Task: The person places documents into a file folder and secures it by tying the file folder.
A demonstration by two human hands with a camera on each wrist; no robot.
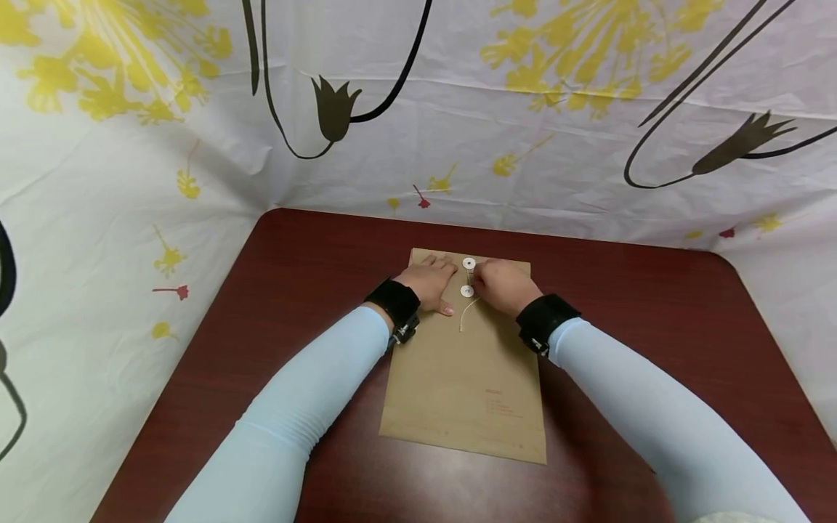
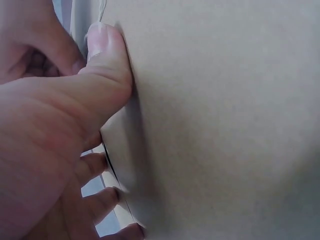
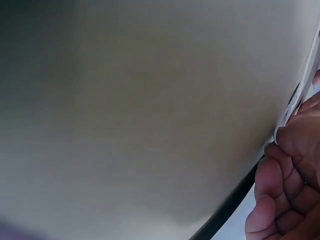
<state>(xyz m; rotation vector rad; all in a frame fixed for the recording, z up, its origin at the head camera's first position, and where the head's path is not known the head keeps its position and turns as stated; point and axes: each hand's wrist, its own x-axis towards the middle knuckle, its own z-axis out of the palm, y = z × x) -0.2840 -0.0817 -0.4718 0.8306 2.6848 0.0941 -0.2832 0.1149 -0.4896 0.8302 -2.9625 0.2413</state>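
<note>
A brown paper string-tie envelope (image 1: 458, 385) lies flat on the table. Near its top edge are two white button discs, the upper disc (image 1: 468, 263) and the lower disc (image 1: 467, 291), one below the other. A thin pale string (image 1: 461, 319) runs between them, and its loose end trails down the paper. My left hand (image 1: 428, 283) rests on the upper left of the envelope, fingers spread. Just right of the discs, my right hand (image 1: 505, 285) has curled fingers and pinches the string (image 3: 276, 135) between thumb and forefinger. The left thumb (image 2: 107, 55) lies on the paper in the left wrist view.
The dark red-brown table (image 1: 314, 254) extends around the envelope. A white cloth (image 1: 405, 174) with yellow, red and dark plant prints hangs behind the table and at both sides. Small red print (image 1: 500, 403) marks the envelope's lower right.
</note>
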